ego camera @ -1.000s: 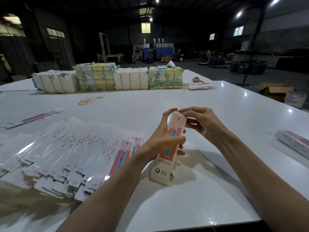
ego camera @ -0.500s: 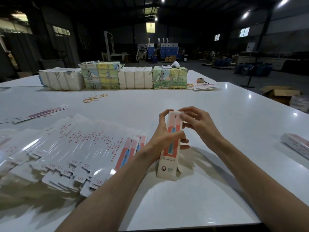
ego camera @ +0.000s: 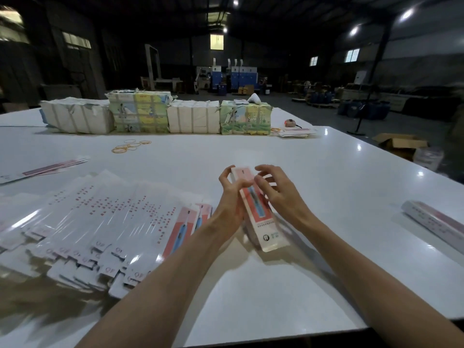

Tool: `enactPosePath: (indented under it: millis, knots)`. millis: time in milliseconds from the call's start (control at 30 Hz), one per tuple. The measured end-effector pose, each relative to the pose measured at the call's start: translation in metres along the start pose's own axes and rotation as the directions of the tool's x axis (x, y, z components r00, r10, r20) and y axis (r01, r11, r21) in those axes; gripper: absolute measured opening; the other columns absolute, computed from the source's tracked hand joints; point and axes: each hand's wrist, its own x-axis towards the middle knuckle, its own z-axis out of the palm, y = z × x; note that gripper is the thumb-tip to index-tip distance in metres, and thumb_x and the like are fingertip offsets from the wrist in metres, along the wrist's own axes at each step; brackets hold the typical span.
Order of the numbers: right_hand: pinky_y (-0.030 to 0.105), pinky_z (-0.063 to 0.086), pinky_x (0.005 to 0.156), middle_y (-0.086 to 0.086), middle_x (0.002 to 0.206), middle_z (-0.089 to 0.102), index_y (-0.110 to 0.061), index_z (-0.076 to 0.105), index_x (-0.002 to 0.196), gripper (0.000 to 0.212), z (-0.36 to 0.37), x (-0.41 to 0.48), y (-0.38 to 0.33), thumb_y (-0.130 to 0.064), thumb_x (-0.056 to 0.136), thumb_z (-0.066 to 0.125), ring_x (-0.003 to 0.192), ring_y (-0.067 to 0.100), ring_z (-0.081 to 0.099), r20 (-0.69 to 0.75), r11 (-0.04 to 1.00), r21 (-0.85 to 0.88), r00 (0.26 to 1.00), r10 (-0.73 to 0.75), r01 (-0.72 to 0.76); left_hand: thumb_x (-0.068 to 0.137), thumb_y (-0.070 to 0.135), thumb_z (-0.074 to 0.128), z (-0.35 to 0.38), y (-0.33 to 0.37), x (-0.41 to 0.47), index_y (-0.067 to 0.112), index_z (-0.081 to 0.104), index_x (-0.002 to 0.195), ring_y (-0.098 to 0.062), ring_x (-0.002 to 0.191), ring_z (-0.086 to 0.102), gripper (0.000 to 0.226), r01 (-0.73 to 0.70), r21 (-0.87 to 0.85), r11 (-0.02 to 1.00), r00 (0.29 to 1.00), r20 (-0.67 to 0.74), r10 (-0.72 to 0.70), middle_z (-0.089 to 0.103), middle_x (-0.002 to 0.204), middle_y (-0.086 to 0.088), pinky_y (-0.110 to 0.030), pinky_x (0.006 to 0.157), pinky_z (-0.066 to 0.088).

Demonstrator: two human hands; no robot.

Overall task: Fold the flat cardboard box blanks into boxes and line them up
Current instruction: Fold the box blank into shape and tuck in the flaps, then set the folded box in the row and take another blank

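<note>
A long pink and white toothbrush box [ego camera: 261,222] stands tilted on the white table [ego camera: 326,184], lower end on the surface. My left hand [ego camera: 229,197] grips its upper part, thumb across the printed front. My right hand [ego camera: 273,189] hovers at the box's right side near the top, fingers spread and loosely bent; whether it touches the box is unclear. A fanned pile of flat box blanks [ego camera: 95,227] lies to the left. One folded box [ego camera: 437,222] lies at the right edge.
Wrapped bundles [ego camera: 155,114] stand in a row across the far side of the table. Rubber bands [ego camera: 130,146] lie in front of them. Loose blanks [ego camera: 45,168] sit far left, and more papers [ego camera: 293,133] far right. Beyond the table's right edge sits a cardboard carton [ego camera: 399,144].
The box's top has tipped left and its lower end slid right. My right hand let go of the top flap and opened its fingers beside the box. The view rose slightly.
</note>
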Motion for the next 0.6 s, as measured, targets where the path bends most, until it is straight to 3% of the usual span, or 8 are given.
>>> enactPosePath:
  millis: [100,167,300,400,500,600]
  knots:
    - [0.016,0.053,0.085,-0.018,0.122,0.056,-0.047,0.053,0.13,0.042,0.003,-0.008,-0.003,-0.069,0.094,0.058,0.108,-0.007,0.059,0.142,0.993,-0.111,0.99,-0.012,0.028,0.1,0.01,0.058,0.002,0.004,0.0,0.026,0.037,0.145,-0.034,0.099,0.071,0.052,-0.008,-0.201,0.98,0.999,-0.049,-0.002,0.059,0.125,-0.021,-0.053,0.08,0.063]
    - [0.015,0.049,0.087,-0.013,0.123,0.056,-0.047,0.045,0.139,0.06,0.002,-0.01,-0.008,-0.071,0.087,0.065,0.11,-0.003,0.057,0.246,0.982,-0.183,0.969,-0.008,0.055,0.101,0.019,0.061,0.005,0.006,-0.002,0.024,0.038,0.147,-0.032,0.099,0.068,0.052,0.004,-0.209,0.978,0.998,-0.066,-0.018,0.056,0.12,-0.018,-0.049,0.08,0.062]
    - [0.026,0.055,0.091,-0.003,0.132,0.061,-0.038,0.043,0.144,0.059,-0.011,-0.011,-0.011,-0.055,0.094,0.069,0.109,0.008,0.062,0.288,0.965,-0.257,0.957,0.018,0.059,0.106,0.039,0.058,0.008,0.004,-0.007,0.04,0.026,0.156,-0.035,0.121,0.066,0.059,0.092,-0.018,0.996,0.995,0.049,-0.091,0.056,0.14,-0.014,-0.053,0.099,0.058]
    - [0.031,0.062,0.083,0.002,0.147,0.053,-0.031,0.035,0.143,0.06,-0.042,-0.018,-0.006,-0.044,0.097,0.07,0.115,0.021,0.065,0.177,0.919,-0.381,0.967,0.181,-0.103,0.107,0.052,0.049,0.008,-0.001,-0.013,0.047,0.019,0.158,-0.02,0.103,0.074,0.06,0.12,0.37,0.921,0.981,0.097,-0.166,0.069,0.126,0.001,-0.038,0.09,0.061]
    - [0.025,0.059,0.068,0.001,0.147,0.051,-0.035,0.032,0.139,0.057,-0.094,-0.042,0.009,-0.04,0.097,0.07,0.102,0.016,0.062,0.079,0.827,-0.523,0.954,0.288,-0.207,0.11,0.028,0.054,0.002,-0.009,-0.016,0.023,0.056,0.142,-0.021,0.095,0.078,0.032,-0.001,0.542,0.841,0.975,0.186,-0.118,0.08,0.099,-0.005,-0.033,0.082,0.062]
    - [0.025,0.051,0.073,-0.003,0.137,0.055,-0.036,0.039,0.137,0.049,-0.145,-0.078,0.024,-0.043,0.098,0.068,0.095,0.013,0.059,-0.048,0.741,-0.591,0.931,0.362,-0.319,0.106,0.009,0.056,0.002,-0.01,-0.019,0.019,0.074,0.119,-0.027,0.096,0.074,0.024,-0.093,0.597,0.797,0.964,0.255,-0.079,0.079,0.097,-0.01,-0.036,0.085,0.063]
